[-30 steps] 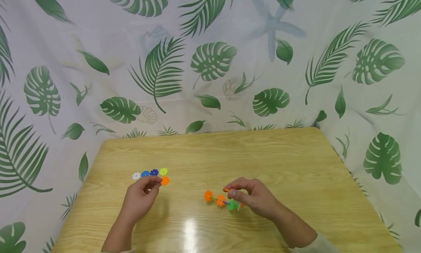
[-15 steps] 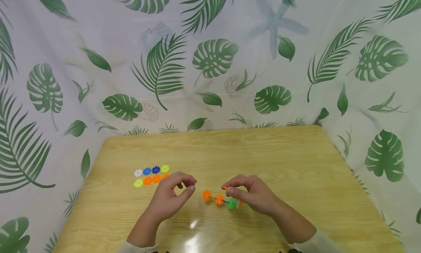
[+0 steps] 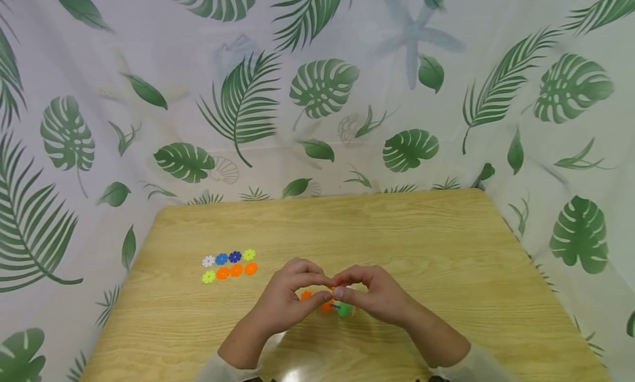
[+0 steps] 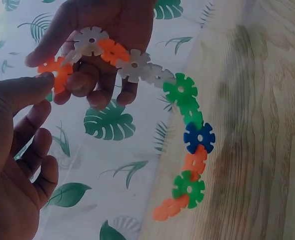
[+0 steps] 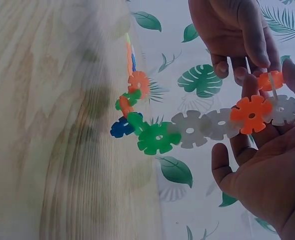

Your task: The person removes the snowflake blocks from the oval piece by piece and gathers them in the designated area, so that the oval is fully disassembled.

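A chain of interlocking flower-shaped plastic discs (image 4: 181, 89), in orange, green, blue and frosty white, hangs from my right hand (image 3: 379, 299). The right hand's finger and thumb hold its upper end, with the rest curving down above the table. My left hand (image 3: 290, 296) has come up against the right one and pinches an orange flower disc (image 5: 271, 81) at that end. Whether this disc is joined to the white one beside it, I cannot tell. In the head view both hands cover much of the chain; a green disc (image 3: 344, 309) shows below the fingers.
On the wooden table (image 3: 397, 227), to the left, loose flower discs lie flat in two rows: white (image 3: 208, 261), blue, dark blue and yellow behind, a yellow (image 3: 209, 276) and several orange in front. A leaf-print cloth (image 3: 317, 123) hangs behind the table.
My left hand has moved right, away from the rows of discs, until its fingertips meet the right hand's. The right hand stays nearly in place, holding the chain.
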### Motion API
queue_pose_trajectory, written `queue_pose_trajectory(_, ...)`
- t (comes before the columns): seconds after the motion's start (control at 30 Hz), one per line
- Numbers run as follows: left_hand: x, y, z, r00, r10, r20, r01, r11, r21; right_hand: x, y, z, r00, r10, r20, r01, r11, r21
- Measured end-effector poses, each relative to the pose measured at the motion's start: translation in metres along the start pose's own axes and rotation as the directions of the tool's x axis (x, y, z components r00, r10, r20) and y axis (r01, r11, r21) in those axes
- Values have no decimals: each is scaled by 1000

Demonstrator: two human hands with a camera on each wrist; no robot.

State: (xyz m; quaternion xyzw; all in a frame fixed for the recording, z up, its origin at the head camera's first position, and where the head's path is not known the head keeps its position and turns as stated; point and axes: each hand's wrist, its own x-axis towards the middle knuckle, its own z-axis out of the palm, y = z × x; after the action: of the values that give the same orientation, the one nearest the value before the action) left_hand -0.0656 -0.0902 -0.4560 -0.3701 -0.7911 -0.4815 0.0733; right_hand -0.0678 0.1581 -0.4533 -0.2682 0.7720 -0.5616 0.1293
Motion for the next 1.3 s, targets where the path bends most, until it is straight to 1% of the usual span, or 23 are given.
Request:
queue_pose_trajectory(0.13, 2, -1, 3, 999, 31, -29, -30, 999, 20, -1, 0, 2, 1000, -5, -3, 5, 1000, -10)
queue_pose_trajectory(0.27, 3, -1, 2, 998, 18, -55, -16, 999, 33, -4, 0, 3, 999, -30, -41, 28, 998, -63)
queue_pose_trajectory(0.33, 3, -1, 1, 998, 3, -69, 0, 999, 38, -6, 0, 4, 995, -73, -74, 65, 991, -117)
queue_pose_trajectory(0.4, 3, -1, -1, 996, 3, -87, 0, 999, 46, -7, 0, 5, 984, -135, -113, 112, 975, -194)
queue_pose_trajectory(0.47, 3, -2, -2, 995, 8, -101, -4, 999, 42, -7, 0, 7, 965, -218, -147, 171, 945, -281)
queue_pose_trajectory(0.6, 3, -1, -3, 993, 13, -117, -10, 1000, 26, -5, 2, 10, 909, -373, -189, 272, 871, -410)
queue_pose_trajectory(0.67, 2, -1, -4, 993, 8, -119, -5, 1000, 24, -4, 3, 11, 880, -430, -204, 313, 845, -434)
queue_pose_trajectory(0.73, 2, 0, -4, 993, 8, -121, -4, 999, 36, -3, 4, 12, 857, -465, -221, 337, 831, -441)
queue_pose_trajectory(0.83, 2, 1, -5, 992, 14, -126, -8, 999, 47, -1, 5, 13, 829, -505, -239, 367, 814, -449)
queue_pose_trajectory(0.9, 2, 2, -4, 991, 23, -135, -15, 998, 56, 0, 6, 13, 805, -542, -240, 392, 791, -471)
queue_pose_trajectory(1.03, 2, 2, -2, 988, 45, -150, -35, 997, 69, 3, 8, 14, 740, -630, -237, 447, 723, -527)
queue_pose_trajectory(1.07, 2, 2, -2, 987, 53, -153, -42, 996, 73, 3, 9, 14, 727, -644, -238, 459, 713, -530)
queue_pose_trajectory(1.13, 2, 2, -1, 986, 67, -155, -56, 995, 77, 4, 10, 15, 710, -662, -241, 477, 704, -527)
queue_pose_trajectory(1.17, 2, 2, -1, 985, 70, -155, -59, 995, 79, 4, 11, 15, 707, -665, -241, 484, 703, -521)
queue_pose_trajectory(1.3, 2, 2, -1, 985, 86, -149, -71, 993, 97, 5, 12, 15, 707, -666, -239, 506, 712, -486)
